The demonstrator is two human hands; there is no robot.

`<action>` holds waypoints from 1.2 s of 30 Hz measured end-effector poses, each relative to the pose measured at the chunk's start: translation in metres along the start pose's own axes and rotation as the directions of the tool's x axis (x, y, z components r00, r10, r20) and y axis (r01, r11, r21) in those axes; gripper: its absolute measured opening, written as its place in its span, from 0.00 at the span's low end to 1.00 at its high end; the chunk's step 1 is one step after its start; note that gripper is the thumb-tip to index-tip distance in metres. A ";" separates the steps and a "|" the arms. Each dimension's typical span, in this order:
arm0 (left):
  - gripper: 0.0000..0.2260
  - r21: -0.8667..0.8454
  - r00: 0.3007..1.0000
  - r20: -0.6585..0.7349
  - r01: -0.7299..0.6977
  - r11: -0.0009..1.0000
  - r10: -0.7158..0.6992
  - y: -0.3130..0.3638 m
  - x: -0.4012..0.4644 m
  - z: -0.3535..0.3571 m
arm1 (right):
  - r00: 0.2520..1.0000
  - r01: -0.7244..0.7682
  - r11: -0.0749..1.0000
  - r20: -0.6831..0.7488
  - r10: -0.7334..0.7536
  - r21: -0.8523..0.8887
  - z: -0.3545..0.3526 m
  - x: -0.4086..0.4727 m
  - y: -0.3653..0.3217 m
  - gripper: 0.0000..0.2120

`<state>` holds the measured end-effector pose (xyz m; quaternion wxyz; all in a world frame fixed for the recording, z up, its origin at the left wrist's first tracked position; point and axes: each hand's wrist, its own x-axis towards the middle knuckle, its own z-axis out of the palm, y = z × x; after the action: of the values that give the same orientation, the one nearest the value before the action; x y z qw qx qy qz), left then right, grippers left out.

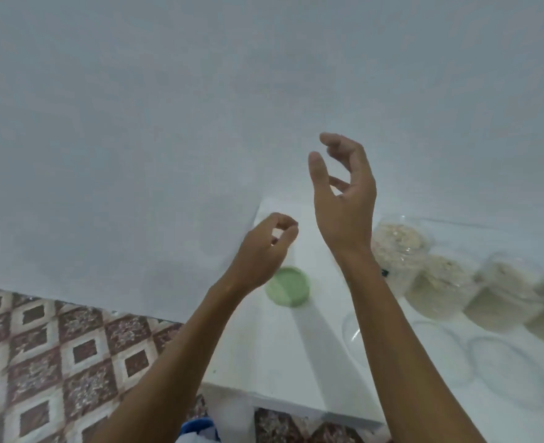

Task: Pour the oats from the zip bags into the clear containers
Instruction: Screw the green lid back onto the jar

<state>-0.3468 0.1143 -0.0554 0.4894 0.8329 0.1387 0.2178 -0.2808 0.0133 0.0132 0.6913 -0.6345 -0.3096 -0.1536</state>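
Hovering over unlabelled oat bags (401,247): both empty hands (344,199).

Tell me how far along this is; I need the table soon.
Nothing looks poured: the oat bags sit full at the right and the clear containers look empty. Both the left hand and right hand are raised, holding nothing. A green lid lies on the table.

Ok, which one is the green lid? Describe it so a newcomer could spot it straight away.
Start at the white table standing against the pale wall. The green lid lies flat on it near the left edge, just below the left hand. It is the only coloured, opaque round thing there; the oat bags and clear containers sit to its right.
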 end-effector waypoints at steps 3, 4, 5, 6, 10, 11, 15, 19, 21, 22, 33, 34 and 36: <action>0.29 0.470 0.929 0.324 0.005 0.883 -0.177 -0.029 0.003 0.043 | 0.997 -0.030 0.996 -0.071 0.025 -0.079 -0.041 0.007 0.017 0.11; 0.35 0.588 0.895 0.361 -0.001 0.809 -0.262 -0.034 0.002 0.057 | 0.996 -0.031 0.992 -0.082 0.021 -0.123 -0.056 0.008 0.023 0.11; 0.39 0.676 0.865 0.369 0.003 0.737 -0.341 -0.040 0.001 0.067 | 0.996 -0.028 0.983 -0.084 0.013 -0.181 -0.068 0.008 0.029 0.12; 0.43 0.740 0.838 0.360 0.012 0.673 -0.410 -0.046 0.001 0.075 | 0.997 -0.016 0.968 -0.077 -0.003 -0.250 -0.079 0.009 0.036 0.13; 0.41 0.778 0.874 0.223 0.108 0.619 -0.432 -0.057 0.003 0.088 | 0.998 -0.057 0.824 -0.014 0.059 -0.563 -0.118 0.005 0.065 0.27; 0.38 0.771 0.892 0.196 0.115 0.626 -0.406 -0.056 0.005 0.088 | 0.993 -0.094 0.787 0.001 0.119 -0.609 -0.124 0.002 0.071 0.33; 0.40 0.715 0.931 0.094 0.183 0.675 -0.353 -0.050 0.020 0.082 | 0.979 -0.182 0.840 -0.010 0.206 -0.511 -0.132 -0.014 0.092 0.56; 0.37 0.308 0.948 -0.023 0.308 0.900 -0.316 -0.019 0.047 0.071 | 0.975 -0.221 0.888 -0.100 0.197 -0.402 -0.124 -0.023 0.102 0.64; 0.34 0.050 0.966 -0.039 0.258 0.965 -0.256 0.006 0.058 0.070 | 0.966 -0.256 0.910 -0.108 0.234 -0.325 -0.119 -0.024 0.102 0.67; 0.32 -0.020 0.981 -0.034 0.192 0.981 -0.192 0.019 0.062 0.073 | 0.964 -0.264 0.922 -0.110 0.242 -0.283 -0.116 -0.025 0.104 0.68; 0.28 0.608 0.968 0.110 -0.246 0.755 0.226 0.055 0.075 0.140 | 0.814 -0.565 0.799 0.016 0.580 -0.205 -0.107 -0.034 0.148 0.40; 0.29 0.624 0.968 0.079 -0.233 0.745 0.237 0.054 0.076 0.142 | 0.813 -0.565 0.797 0.021 0.582 -0.211 -0.106 -0.033 0.150 0.40; 0.29 0.648 0.974 0.016 -0.184 0.739 0.228 0.055 0.078 0.146 | 0.824 -0.545 0.803 0.020 0.566 -0.240 -0.103 -0.030 0.156 0.42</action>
<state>-0.2058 0.0123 -0.0513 0.1414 0.9528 0.1279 0.2362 -0.1851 -0.0695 -0.1272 0.6153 -0.7772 -0.1219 0.0507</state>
